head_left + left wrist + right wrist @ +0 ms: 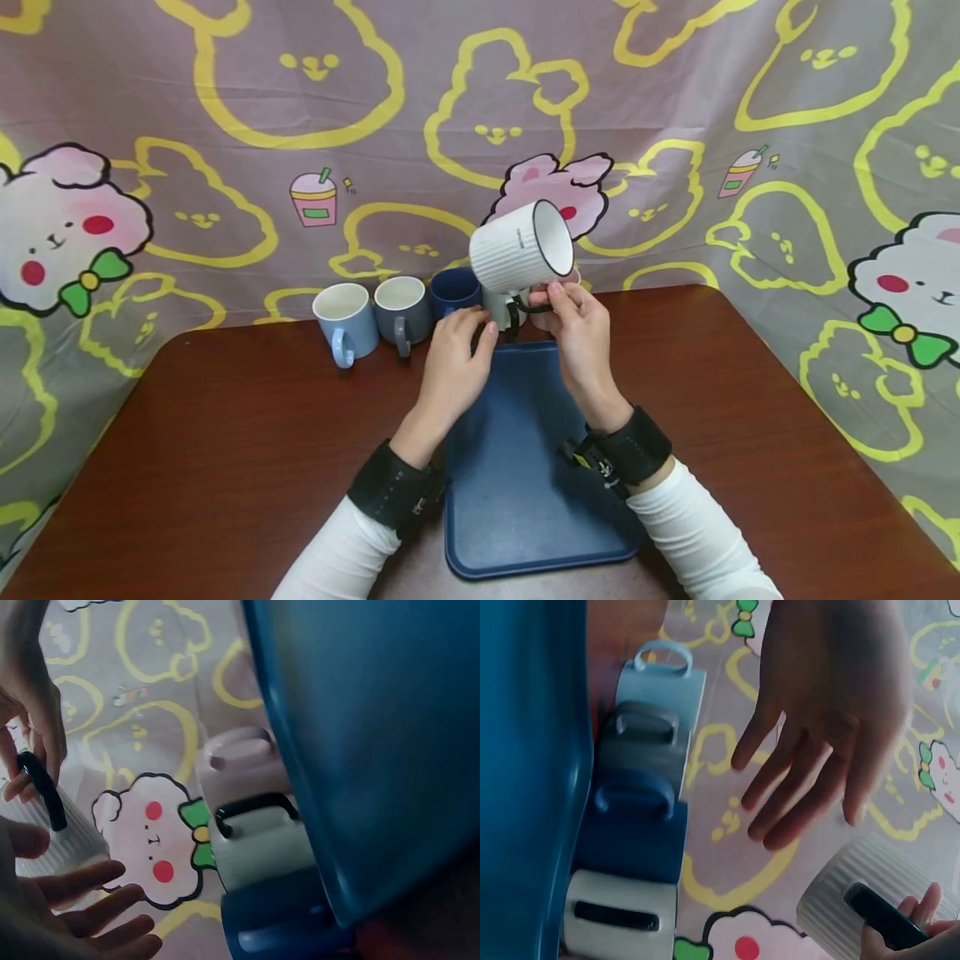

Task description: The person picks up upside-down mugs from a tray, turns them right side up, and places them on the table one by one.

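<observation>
1. My right hand pinches the black handle of the white ribbed mug, fingers curled round it. The mug is lifted and tipped on its side above the far edge of the blue tray, mouth facing right and toward the backdrop.
2. My left hand is spread with straight fingers and holds nothing; it hovers just beside the mug, over the tray's far left corner.
3. I judge the mug to be ceramic: rigid, fairly heavy for a two-finger pinch, smooth-glazed and breakable. The handle gives the surest hold; a palm under the ribbed wall would steady it.
4. Along the tabletop's far edge stand a light blue mug, a grey mug, a dark blue mug and another white mug, side by side and touching.
</observation>
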The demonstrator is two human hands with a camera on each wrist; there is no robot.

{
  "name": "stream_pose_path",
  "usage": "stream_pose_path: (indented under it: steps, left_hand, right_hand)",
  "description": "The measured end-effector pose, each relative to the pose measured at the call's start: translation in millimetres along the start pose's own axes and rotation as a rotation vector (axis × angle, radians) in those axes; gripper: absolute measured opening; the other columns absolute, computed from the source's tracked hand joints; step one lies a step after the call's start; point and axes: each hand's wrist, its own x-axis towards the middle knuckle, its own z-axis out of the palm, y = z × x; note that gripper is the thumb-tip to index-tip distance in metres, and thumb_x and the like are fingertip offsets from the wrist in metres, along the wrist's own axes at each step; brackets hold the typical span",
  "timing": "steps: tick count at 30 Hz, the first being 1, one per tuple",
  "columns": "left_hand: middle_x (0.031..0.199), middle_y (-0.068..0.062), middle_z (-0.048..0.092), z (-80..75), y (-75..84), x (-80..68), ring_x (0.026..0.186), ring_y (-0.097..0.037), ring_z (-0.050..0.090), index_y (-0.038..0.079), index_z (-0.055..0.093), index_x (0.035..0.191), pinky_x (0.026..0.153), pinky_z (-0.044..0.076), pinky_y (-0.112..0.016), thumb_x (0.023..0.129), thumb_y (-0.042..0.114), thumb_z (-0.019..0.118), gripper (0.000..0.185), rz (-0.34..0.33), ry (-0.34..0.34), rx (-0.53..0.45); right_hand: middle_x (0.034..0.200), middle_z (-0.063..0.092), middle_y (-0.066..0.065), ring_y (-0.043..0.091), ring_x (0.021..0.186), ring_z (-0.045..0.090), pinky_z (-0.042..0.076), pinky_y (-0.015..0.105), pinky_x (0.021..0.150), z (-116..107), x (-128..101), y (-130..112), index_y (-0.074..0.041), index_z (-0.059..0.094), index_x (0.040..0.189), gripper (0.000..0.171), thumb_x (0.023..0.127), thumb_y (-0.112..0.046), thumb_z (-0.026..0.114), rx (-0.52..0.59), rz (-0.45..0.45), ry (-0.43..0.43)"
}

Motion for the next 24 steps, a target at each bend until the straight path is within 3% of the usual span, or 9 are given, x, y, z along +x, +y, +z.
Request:
stream_pose_path:
  steps: [5,9,18,24]
  left_hand:
    - [0.138,-0.015,0.05,2.6,-6.2,-4.4,0.135,-0.035,0.036,0.004,0.058,0.128,0.109,0.03,-0.054,0.098,0.033,0.048,0.043,0.044,-0.056,0.125]
    - [0.142,-0.015,0.046,2.7,-10.1,-9.0,0.138,-0.036,0.033,0.005,0.054,0.133,0.11,0.028,-0.056,0.098,0.035,0.048,0.046,0.066,-0.106,0.206]
    - [0.148,-0.014,0.038,1.0,-17.9,-18.7,0.142,-0.034,0.025,0.011,0.046,0.14,0.113,0.022,-0.055,0.099,0.034,0.045,0.047,0.081,-0.207,0.338]
    - [0.149,-0.014,0.038,1.0,-20.5,-20.8,0.142,-0.035,0.025,0.011,0.045,0.141,0.112,0.022,-0.057,0.099,0.034,0.045,0.048,0.091,-0.215,0.358]
  right_hand:
    - [0.076,0.07,-0.001,0.013,0.086,0.067,0.05,0.032,0.093,-9,6,-1,0.0,0.062,0.092,0.017,0.097,-0.014,0.053,-0.05,-0.059,0.01]
    - [0.075,0.07,-0.004,0.012,0.085,0.068,0.049,0.031,0.095,-17,12,-2,0.002,0.061,0.095,0.02,0.097,-0.016,0.054,-0.127,-0.08,0.036]
    - [0.075,0.072,-0.005,0.009,0.081,0.067,0.05,0.025,0.083,-38,25,-2,0.005,0.062,0.098,0.024,0.094,-0.018,0.058,-0.328,-0.135,0.154]
    - [0.078,0.074,0.001,0.003,0.08,0.065,0.033,0.018,0.059,-49,33,-3,0.003,0.065,0.098,0.025,0.093,-0.021,0.061,-0.458,-0.157,0.226]
